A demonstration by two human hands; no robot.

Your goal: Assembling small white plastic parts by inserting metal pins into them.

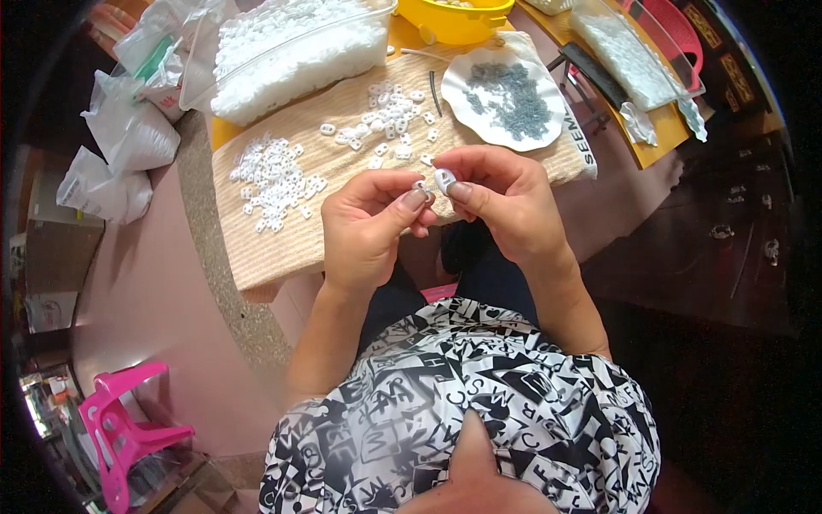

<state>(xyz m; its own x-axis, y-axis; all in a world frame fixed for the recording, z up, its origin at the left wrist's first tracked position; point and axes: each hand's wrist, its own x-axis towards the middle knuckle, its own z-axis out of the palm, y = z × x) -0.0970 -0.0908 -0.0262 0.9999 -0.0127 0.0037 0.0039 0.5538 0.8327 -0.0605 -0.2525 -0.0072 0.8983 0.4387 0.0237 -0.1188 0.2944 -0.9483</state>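
My left hand pinches a small white plastic piece between thumb and fingers. In my right hand is a white oval plastic piece with a hole, gripped by thumb and forefinger. The two pieces are close together above the near edge of a ribbed beige cloth. Beyond my hands lies a loose group of small white plastic pieces, with a denser pile of them to the left. A white wavy-edged plate at the right carries many small dark grey parts.
A clear tub heaped with white pieces stands at the far left, near a yellow basket. White bags lie further left. Another clear tub sits on the right-hand table. A pink stool is at lower left.
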